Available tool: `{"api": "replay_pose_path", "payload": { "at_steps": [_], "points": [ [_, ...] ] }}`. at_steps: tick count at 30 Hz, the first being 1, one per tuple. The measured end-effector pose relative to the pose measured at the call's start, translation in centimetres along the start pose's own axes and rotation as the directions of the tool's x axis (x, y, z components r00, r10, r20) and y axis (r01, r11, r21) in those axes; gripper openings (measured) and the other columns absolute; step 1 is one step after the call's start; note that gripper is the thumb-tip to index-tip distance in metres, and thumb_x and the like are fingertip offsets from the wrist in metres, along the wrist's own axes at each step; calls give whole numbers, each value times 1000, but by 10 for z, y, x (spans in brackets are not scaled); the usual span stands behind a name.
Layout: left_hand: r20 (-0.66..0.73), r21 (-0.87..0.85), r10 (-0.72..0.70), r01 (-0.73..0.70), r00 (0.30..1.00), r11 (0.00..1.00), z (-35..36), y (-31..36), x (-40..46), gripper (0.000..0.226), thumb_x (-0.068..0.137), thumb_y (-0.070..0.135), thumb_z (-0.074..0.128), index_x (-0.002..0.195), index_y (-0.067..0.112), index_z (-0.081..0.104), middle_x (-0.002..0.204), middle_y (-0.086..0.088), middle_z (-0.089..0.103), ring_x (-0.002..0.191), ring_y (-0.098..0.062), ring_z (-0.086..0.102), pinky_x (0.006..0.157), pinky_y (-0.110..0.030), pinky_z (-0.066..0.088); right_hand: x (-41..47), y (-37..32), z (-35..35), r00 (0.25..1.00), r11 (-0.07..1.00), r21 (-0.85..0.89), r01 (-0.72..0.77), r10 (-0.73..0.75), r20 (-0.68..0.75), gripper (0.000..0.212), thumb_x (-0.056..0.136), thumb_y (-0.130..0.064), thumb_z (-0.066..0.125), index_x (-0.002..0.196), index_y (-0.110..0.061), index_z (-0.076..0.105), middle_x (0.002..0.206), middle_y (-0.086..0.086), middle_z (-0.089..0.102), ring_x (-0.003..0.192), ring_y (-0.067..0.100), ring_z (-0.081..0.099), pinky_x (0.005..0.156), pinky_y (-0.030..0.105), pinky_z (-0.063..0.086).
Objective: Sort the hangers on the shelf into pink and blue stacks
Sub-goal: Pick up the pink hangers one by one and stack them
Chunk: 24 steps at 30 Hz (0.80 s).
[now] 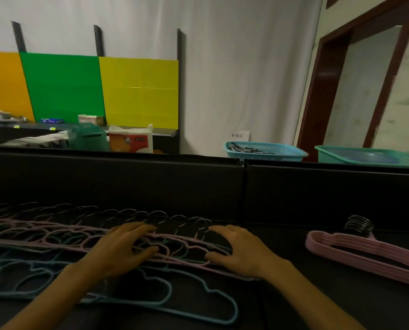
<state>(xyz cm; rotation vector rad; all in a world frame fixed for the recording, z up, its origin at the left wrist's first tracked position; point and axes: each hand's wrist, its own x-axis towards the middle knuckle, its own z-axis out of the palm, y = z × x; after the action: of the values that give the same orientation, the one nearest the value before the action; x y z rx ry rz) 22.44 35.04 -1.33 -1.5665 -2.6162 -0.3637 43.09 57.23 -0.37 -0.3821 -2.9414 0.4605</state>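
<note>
Two bare hands reached forward over a dark shelf point(317, 234) strewn with wire-thin hangers. The left hand point(125, 248) lay palm down on a spread of overlapping pink hangers point(55, 234), its fingers lightly bent and its thumb tucked under toward the frames; whether it actually pinched one could not be told. The right hand point(239, 251) rested just to the right of it, at the right-hand end of the same spread, fingers arched with the tips touching the hangers, and its grip could not be told either. Metal hooks point(158, 214) fanned out in a row just beyond both sets of fingertips. Nearer the body than the left hand, under its wrist and forearm, lay blue hangers point(198, 291), partly overlapped by the pink ones. Well to the right of the right hand sat a neat stack of pink hangers point(365, 253), hooks bunched together at the far side. Beyond the shelf's back edge, farther right, stood a blue basket point(265, 151) and a green basket point(365, 156).
</note>
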Motion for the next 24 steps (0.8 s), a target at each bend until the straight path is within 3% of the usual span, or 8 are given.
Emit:
{"api": "replay_pose_path", "payload": {
  "at_steps": [2,5,9,11,16,20,24],
  "points": [
    [6,-7,14,-14,1000,1000,-3,-19,-6,78,72,83,31,138,42,36,144,14,39,126,-4,41,104,-25,37,11,-16,9,997,998,49,-39,36,61,81,77,-71,59,145,-38,31,143,-8,42,126,11,42,103,34,40],
    [34,-20,50,-49,998,999,-4,-46,-9,89,62,90,17,137,45,35,142,16,40,123,-1,41,103,-27,39,20,-35,21,993,991,100,-83,74,97,88,72,-69,65,146,-36,30,145,-9,41,127,9,43,105,31,39],
    [110,-60,75,-69,991,996,-1,-63,-8,91,59,90,18,138,46,32,145,14,36,126,-3,39,105,-28,37,25,-49,31,993,987,114,-115,111,43,78,79,-52,71,145,-35,32,142,-9,46,123,5,47,105,30,41],
    [133,-80,98,-88,986,993,-2,-61,-6,93,58,91,18,139,46,30,147,13,35,128,-4,38,106,-29,36,26,-52,28,988,988,46,-150,149,28,81,77,-54,71,145,-37,31,142,-9,41,127,9,41,106,31,38],
    [165,-78,131,-120,978,990,-3,-49,-4,79,74,77,39,143,43,24,151,10,29,133,-9,33,107,-28,29,23,-49,27,979,979,9,-202,202,6,87,72,-57,74,145,-35,32,148,-8,36,132,12,36,110,33,34],
    [188,-121,131,-109,973,987,2,-53,-2,79,75,75,48,143,45,22,152,10,27,135,-11,31,110,-31,28,21,-44,32,970,960,139,-244,243,18,83,71,-45,80,142,-30,40,140,-8,48,123,5,49,102,23,42],
    [190,-165,137,-107,972,981,2,-59,-2,92,62,83,40,144,46,20,151,10,29,133,-10,34,109,-30,32,24,-42,28,966,952,163,-257,257,22,78,66,-47,83,134,-36,46,130,-10,49,115,4,49,95,21,44]
  ]
}}
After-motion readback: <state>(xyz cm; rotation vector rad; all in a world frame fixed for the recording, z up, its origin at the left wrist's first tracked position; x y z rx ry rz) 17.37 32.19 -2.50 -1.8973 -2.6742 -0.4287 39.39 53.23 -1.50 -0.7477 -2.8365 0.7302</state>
